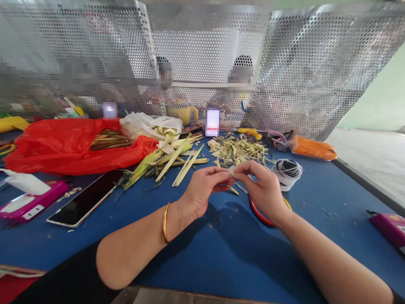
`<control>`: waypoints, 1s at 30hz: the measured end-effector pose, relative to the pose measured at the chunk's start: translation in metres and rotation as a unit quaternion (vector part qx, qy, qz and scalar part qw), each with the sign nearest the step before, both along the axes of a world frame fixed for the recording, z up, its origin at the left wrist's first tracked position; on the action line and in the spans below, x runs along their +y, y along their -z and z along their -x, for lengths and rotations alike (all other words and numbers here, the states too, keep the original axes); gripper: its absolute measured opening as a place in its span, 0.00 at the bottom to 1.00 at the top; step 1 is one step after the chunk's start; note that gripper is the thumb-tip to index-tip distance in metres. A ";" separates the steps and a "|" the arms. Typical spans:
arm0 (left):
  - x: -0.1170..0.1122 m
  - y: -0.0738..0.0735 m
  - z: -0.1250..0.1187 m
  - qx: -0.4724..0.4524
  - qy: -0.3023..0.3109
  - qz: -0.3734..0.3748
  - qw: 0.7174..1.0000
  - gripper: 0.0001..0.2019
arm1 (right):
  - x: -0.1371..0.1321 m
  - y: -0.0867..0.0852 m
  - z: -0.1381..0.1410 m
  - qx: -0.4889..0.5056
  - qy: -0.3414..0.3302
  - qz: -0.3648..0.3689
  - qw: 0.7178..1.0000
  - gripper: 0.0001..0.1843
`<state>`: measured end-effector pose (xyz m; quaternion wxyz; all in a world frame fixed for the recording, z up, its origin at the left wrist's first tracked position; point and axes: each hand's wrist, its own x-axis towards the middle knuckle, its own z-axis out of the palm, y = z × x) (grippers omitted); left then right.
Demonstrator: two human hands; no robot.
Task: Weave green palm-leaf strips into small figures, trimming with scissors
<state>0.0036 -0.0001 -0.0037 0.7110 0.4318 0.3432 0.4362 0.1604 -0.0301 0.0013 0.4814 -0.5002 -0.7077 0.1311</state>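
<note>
Both hands are close together over the blue surface (202,257), and I see the fingers of the left hand (202,188) and the right hand (264,190) pinching a small pale scrap (232,169) between their tips! Just beyond lies the shredded husk (238,150), with a white coil (287,169) just beside my right wrist's side.

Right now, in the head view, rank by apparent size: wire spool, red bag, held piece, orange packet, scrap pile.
1. Red bag
2. Scrap pile
3. Wire spool, orange packet: too alike to rank; spool nearer
4. Held piece, partly hidden
</note>
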 end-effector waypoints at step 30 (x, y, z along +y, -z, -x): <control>0.000 0.002 -0.003 0.054 -0.038 -0.073 0.995 0.13 | 0.004 0.004 0.004 0.225 -0.037 0.148 0.962 0.09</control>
